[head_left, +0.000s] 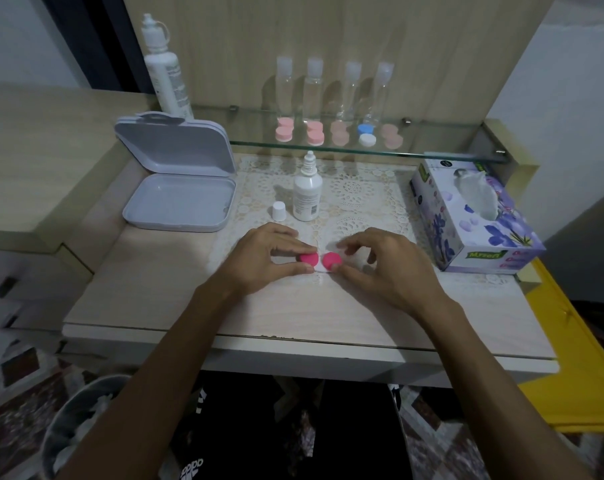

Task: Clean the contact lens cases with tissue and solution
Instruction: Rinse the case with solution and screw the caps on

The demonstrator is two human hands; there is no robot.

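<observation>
While hands (259, 258) (380, 265) pinch pink caps (309, 259), bin w/ tissues (82, 434)

Bare forearms and hands (259, 258), no sleeves; black trousers (252, 427) with white lettering and stripes.

Solution bottle (307, 192) just behind hands (331, 261)

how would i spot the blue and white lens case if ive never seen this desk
Look at the glass shelf along the back wall, where lens cases lie in a row before four clear bottles. The blue and white lens case is second from the right, the only one not pink.
</observation>
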